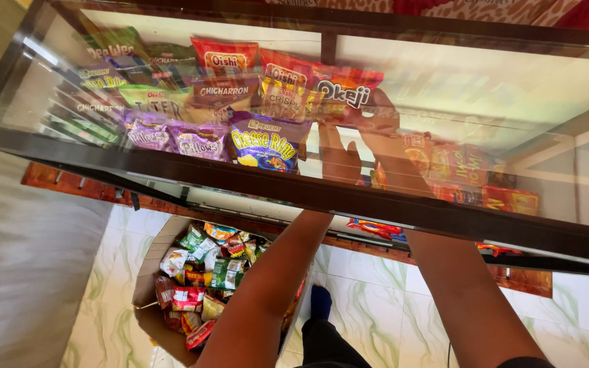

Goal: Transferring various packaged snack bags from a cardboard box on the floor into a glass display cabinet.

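Both my arms reach under the dark frame into a glass display case (349, 197), seen through its glass top. My right hand (374, 117) grips a red snack bag (344, 90) at the right end of the back row. My left hand (339, 153) is raised just below it, fingers apart, beside a blue and yellow snack bag (265, 142); whether it touches anything I cannot tell. Rows of red, green and purple snack bags (172, 102) fill the case's left half.
A cardboard box (153, 272) holding several snack packets stands on the tiled floor below, left of my left arm. Orange and red packets (472, 177) lie in the case's right part. A grey wall (22, 259) runs along the left.
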